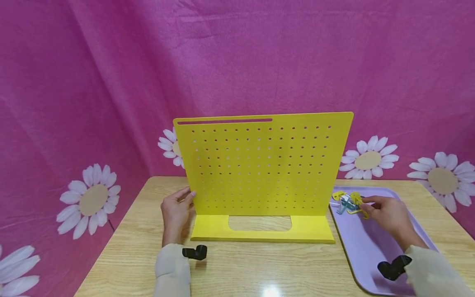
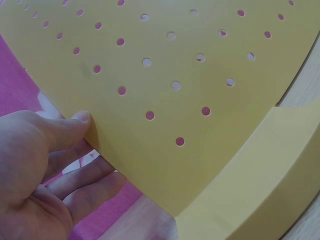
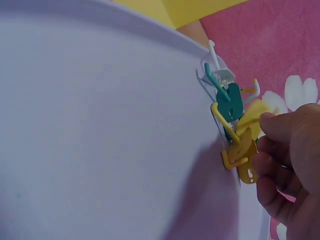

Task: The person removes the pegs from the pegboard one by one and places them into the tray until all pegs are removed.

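A yellow pegboard [image 1: 256, 165] stands upright on its flat base, with rows of small holes and a long slot along its top left. My left hand [image 1: 176, 211] holds its lower left edge; in the left wrist view the thumb [image 2: 75, 125] lies on the front face and the other fingers reach behind the edge. Over at the right, my right hand [image 1: 389, 216] pinches a yellow hook [image 3: 245, 152] at the far end of a purple tray [image 1: 371, 247]. Beside that hook lie a green hook [image 3: 230, 102], a white hook [image 3: 215, 57] and more yellow pieces, partly overlapping.
Pegboard and tray share a light wooden table [image 1: 237, 268], the tray to the board's right. A pink cloth [image 1: 259, 53] printed with white daisies hangs behind the table and along its left side. The pegboard's base has a cut-out in its middle.
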`<state>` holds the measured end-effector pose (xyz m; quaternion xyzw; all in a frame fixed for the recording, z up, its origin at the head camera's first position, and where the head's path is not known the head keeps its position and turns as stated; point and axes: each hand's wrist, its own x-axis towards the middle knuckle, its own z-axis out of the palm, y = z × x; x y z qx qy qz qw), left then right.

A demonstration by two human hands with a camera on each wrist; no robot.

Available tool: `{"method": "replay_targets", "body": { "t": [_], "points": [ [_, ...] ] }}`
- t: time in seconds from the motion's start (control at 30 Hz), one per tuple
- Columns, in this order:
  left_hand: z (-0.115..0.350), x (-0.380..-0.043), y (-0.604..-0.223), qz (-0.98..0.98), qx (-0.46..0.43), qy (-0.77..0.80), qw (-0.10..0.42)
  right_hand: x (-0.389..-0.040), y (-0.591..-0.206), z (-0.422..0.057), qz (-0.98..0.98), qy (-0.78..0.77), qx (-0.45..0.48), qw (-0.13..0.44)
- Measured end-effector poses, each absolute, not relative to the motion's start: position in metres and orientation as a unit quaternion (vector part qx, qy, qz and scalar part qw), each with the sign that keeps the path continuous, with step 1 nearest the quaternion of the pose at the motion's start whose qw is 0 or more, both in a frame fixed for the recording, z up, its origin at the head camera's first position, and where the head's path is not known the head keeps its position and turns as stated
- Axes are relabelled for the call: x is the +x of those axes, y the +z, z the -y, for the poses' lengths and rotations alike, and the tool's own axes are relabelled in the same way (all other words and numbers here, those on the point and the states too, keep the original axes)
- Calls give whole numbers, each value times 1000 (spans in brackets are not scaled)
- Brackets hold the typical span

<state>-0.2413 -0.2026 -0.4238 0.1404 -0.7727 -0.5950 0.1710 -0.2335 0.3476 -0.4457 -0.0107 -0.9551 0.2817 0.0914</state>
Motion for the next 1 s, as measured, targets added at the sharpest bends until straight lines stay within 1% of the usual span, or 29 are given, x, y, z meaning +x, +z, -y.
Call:
{"method": "replay_targets", "body": {
  "t": [0.13,0.33,0.6,0.73,0.87,1.0],
  "points": [
    [202,-241,-424,773,142,-595,165,-230,-446,-345,952,291,-11,89],
    [204,-242,-425,773,142,-595,165,-222,-441,-335,948,299,-6,110],
    [213,-241,-427,794,136,-565,179,-215,-431,-325,941,313,18,127],
    [218,-239,-425,808,137,-546,172,-213,-427,-326,944,300,28,136],
    [227,-235,-424,824,121,-528,164,-213,-427,-331,945,281,43,162],
    [241,-226,-426,855,100,-480,168,-209,-432,-336,943,266,61,188]
  ]
}}
